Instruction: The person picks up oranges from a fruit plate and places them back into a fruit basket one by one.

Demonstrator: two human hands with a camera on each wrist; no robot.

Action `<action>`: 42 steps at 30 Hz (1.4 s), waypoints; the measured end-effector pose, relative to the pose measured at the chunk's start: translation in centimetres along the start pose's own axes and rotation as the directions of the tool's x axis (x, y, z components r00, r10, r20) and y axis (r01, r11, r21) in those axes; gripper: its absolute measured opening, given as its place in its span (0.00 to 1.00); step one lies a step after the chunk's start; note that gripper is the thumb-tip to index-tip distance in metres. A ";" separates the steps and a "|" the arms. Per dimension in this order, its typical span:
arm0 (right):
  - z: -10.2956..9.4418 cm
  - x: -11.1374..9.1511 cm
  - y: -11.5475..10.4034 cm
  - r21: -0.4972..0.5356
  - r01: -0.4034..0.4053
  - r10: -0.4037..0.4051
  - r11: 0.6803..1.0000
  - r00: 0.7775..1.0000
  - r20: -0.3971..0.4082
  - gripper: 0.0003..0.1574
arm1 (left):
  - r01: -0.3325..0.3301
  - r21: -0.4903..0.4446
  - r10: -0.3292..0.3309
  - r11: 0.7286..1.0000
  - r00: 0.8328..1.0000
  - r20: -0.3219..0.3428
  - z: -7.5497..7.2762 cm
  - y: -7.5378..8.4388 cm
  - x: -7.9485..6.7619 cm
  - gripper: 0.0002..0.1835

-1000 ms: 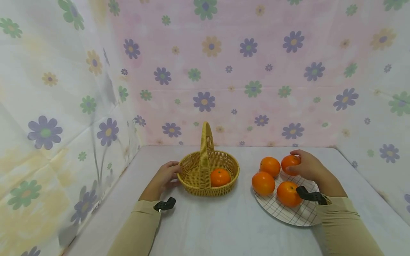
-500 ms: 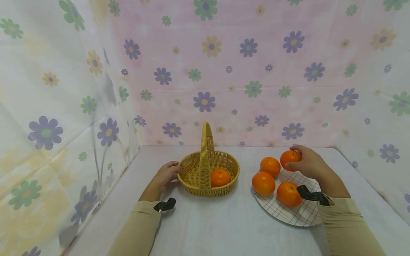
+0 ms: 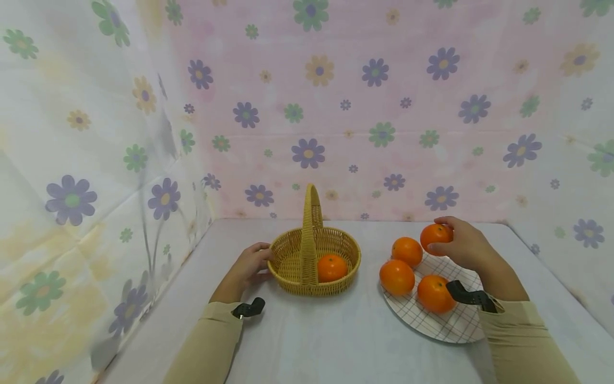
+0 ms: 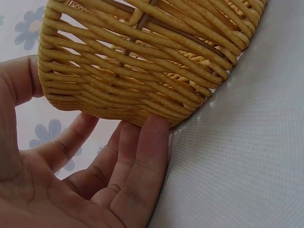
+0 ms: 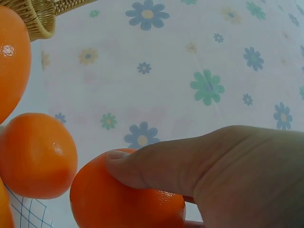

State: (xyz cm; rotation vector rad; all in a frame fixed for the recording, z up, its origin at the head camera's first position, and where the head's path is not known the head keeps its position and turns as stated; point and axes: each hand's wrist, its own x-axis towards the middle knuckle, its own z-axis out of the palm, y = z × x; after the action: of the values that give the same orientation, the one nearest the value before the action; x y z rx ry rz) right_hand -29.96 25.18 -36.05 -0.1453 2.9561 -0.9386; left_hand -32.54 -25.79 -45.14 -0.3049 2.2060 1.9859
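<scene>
My right hand (image 3: 464, 246) grips an orange (image 3: 435, 240) above the far side of a checked plate (image 3: 448, 330). In the right wrist view the thumb presses on this orange's skin; the other fingers are mostly hidden behind it. Three more oranges sit at the plate, among them a near orange (image 3: 436, 294) and a left orange (image 3: 397, 277). My left hand (image 3: 247, 266) holds the left side of a wicker basket (image 3: 314, 288). The left wrist view shows its fingertips against the woven wall (image 4: 128, 71), the thumb tip hidden behind the rim. One orange (image 3: 332, 268) lies inside the basket.
The basket's tall arched handle (image 3: 309, 234) rises across its middle. White cloth (image 3: 326, 341) covers the table between basket and plate. Flower-patterned curtains (image 3: 336, 106) stand close behind the table and along both sides.
My right hand has lifted its orange slightly off the plate, then stayed nearly in place. My left hand and the basket hold still. The head view has shifted a little.
</scene>
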 end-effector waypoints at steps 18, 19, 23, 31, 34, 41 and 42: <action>0.3 0.0 -0.8 0.010 0.047 -0.047 0.999 0.998 -0.032 0.51 | -0.017 0.023 0.018 1.000 1.000 -0.026 0.0 -0.1 0.0 0.25; 0.3 0.0 -0.8 0.006 0.047 -0.047 0.999 0.998 -0.033 0.51 | -0.017 0.025 0.017 1.000 1.000 -0.024 0.0 -0.1 0.0 0.25; 0.2 -0.3 -1.0 0.003 0.056 -0.056 0.998 0.998 -0.041 0.51 | -0.006 0.034 0.007 0.999 1.000 -0.028 0.2 -0.3 0.1 0.25; 0.2 -0.6 -0.8 -0.015 0.077 -0.078 0.997 0.994 -0.072 0.51 | -0.016 0.030 0.016 0.999 0.999 -0.030 0.4 -0.5 0.1 0.26; 0.2 -0.7 -0.7 -0.020 0.085 -0.087 0.996 0.993 -0.080 0.51 | -0.001 0.030 0.002 1.000 0.999 -0.037 0.4 -0.8 0.1 0.25; 0.2 -0.6 -0.9 -0.039 0.112 -0.115 0.993 0.990 -0.083 0.49 | -0.015 0.027 0.016 1.000 0.999 -0.033 0.3 -0.6 -0.3 0.26; 0.2 -0.6 -1.0 -0.034 0.111 -0.114 0.993 0.991 -0.076 0.49 | -0.014 0.028 0.015 1.000 0.999 -0.036 0.2 -0.5 -0.3 0.26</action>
State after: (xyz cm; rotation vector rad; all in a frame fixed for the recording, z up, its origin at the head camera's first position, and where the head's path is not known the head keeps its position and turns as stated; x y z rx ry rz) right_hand -29.30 24.26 -35.65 -0.2859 3.0625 -0.9342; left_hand -32.11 -25.64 -45.59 -0.3251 2.2622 1.9702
